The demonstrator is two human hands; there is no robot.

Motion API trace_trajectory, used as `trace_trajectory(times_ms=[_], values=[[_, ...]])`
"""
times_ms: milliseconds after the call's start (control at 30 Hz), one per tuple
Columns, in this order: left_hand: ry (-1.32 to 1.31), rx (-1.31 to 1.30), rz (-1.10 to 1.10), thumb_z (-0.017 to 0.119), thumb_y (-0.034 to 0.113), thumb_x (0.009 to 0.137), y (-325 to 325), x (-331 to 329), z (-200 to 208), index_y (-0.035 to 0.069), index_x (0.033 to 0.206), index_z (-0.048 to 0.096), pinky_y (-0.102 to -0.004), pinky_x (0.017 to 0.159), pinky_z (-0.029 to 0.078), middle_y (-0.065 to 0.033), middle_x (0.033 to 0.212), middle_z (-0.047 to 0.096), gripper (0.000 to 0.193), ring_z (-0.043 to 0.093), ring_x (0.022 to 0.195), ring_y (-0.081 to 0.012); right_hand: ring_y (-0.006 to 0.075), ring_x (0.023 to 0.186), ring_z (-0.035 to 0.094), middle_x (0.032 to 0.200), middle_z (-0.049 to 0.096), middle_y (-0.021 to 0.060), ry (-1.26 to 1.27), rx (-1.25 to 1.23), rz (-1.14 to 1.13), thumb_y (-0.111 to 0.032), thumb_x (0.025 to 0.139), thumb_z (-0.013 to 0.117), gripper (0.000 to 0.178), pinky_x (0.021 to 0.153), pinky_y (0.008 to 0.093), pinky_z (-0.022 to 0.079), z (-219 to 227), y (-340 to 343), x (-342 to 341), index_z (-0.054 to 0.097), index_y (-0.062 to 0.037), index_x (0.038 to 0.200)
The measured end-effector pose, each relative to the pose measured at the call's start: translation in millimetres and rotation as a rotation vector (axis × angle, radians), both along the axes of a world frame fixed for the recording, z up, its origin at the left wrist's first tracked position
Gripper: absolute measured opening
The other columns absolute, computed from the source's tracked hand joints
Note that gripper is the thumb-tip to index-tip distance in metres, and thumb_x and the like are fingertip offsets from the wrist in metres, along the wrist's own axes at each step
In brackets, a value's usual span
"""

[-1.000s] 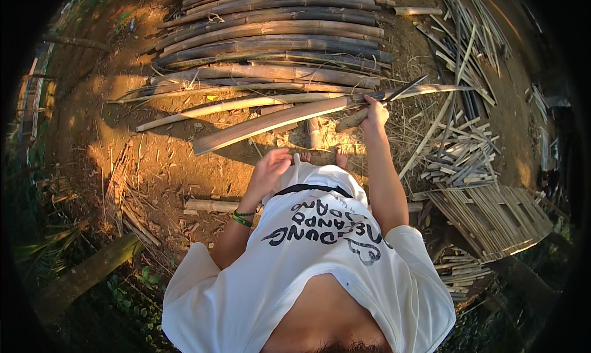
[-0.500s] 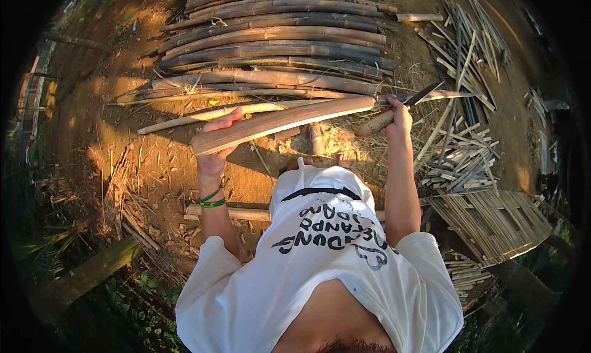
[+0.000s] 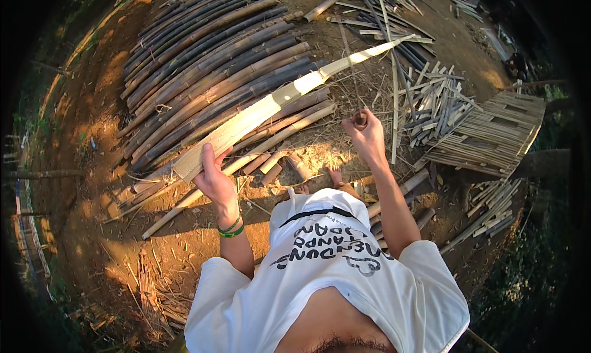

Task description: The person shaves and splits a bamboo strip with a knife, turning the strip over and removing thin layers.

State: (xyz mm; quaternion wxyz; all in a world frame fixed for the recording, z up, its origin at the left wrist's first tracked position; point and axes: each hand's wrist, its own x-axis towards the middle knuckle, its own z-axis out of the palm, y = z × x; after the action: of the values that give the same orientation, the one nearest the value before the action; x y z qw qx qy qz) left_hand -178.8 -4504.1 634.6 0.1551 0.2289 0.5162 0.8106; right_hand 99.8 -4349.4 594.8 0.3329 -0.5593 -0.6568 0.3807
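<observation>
My left hand (image 3: 215,179) is closed around the wide near end of a long split bamboo piece (image 3: 265,112). Its pale inner face is up, and it narrows to a thin tip at the far right. In my right hand (image 3: 369,139) is a machete (image 3: 359,118), gripped by its brown wooden handle. The thin blade shows almost edge-on, pointing away from me, and looks apart from the bamboo, though its far part is hard to make out. My bare feet (image 3: 335,176) are on the ground below, partly hidden by my shirt.
Bamboo poles (image 3: 215,67) lie in a row at the far left. Short bamboo offcuts (image 3: 300,166) are near my feet. Right of me are a heap of cut slats (image 3: 431,110), a slatted bamboo panel (image 3: 480,137) and more strips (image 3: 492,211). Dry stalks (image 3: 151,285) lie at the lower left.
The bamboo piece has turned over to its pale inner face, its thin end swung far and to the right. The machete blade now points away instead of rightward. The whole view has rotated.
</observation>
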Motion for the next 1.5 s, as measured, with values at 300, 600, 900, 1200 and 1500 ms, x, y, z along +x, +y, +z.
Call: trace_trajectory(times_ms=[300, 600, 900, 1200, 1500], values=[[0.016, -0.177, 0.024, 0.059, 0.02, 0.101, -5, 35, 0, -0.01, 0.111, 0.059, -0.0356, 0.074, 0.063, -0.0187, 0.104, 0.067, 0.032, 0.07, 0.086, -0.0246, 0.0365, 0.06, 0.067, 0.063, 0.064, 0.0192, -0.128, 0.022, 0.451, -0.029, 0.08, 0.077, 0.035, 0.059, 0.0424, 0.051, 46, -80, -58, 0.062, 0.0017, 0.086], [0.209, -0.11, -0.001, 0.06, 0.003, 0.097, -26, 56, -6, -0.013, 0.108, 0.061, -0.0331, 0.071, 0.064, -0.0212, 0.104, 0.068, 0.02, 0.071, 0.081, -0.0233, 0.0408, 0.067, 0.068, 0.067, 0.065, 0.0237, -0.386, 0.06, 0.341, -0.016, 0.078, 0.066, 0.018, 0.064, 0.0471, 0.055, 52, -55, -42, 0.062, 0.0013, 0.08], [0.259, -0.174, -0.082, 0.063, 0.003, 0.096, -10, 81, 3, -0.011, 0.1, 0.065, -0.0296, 0.067, 0.06, -0.0177, 0.092, 0.071, 0.016, 0.07, 0.073, -0.0213, 0.0402, 0.059, 0.063, 0.061, 0.061, 0.019, -0.388, 0.106, 0.246, -0.013, 0.071, 0.067, 0.017, 0.058, 0.0472, 0.051, 40, -36, -8, 0.06, -0.0001, 0.078], [0.292, -0.032, -0.117, 0.061, 0.003, 0.097, 7, 90, -9, -0.013, 0.103, 0.064, -0.028, 0.065, 0.061, -0.0191, 0.096, 0.07, 0.018, 0.07, 0.076, -0.0212, 0.0353, 0.062, 0.069, 0.067, 0.067, 0.0164, -0.436, 0.234, 0.291, -0.01, 0.07, 0.064, 0.012, 0.061, 0.0493, 0.056, 23, -30, 18, 0.061, -0.0016, 0.078], [0.261, -0.097, -0.044, 0.06, 0.002, 0.096, 8, 81, 5, -0.014, 0.102, 0.061, -0.0294, 0.062, 0.062, -0.0209, 0.095, 0.069, 0.017, 0.07, 0.071, -0.0222, 0.0347, 0.059, 0.066, 0.062, 0.063, 0.0153, -0.341, 0.353, 0.421, -0.01, 0.057, 0.068, 0.019, 0.06, 0.0465, 0.053, 39, -26, 14, 0.058, -0.0057, 0.073]])
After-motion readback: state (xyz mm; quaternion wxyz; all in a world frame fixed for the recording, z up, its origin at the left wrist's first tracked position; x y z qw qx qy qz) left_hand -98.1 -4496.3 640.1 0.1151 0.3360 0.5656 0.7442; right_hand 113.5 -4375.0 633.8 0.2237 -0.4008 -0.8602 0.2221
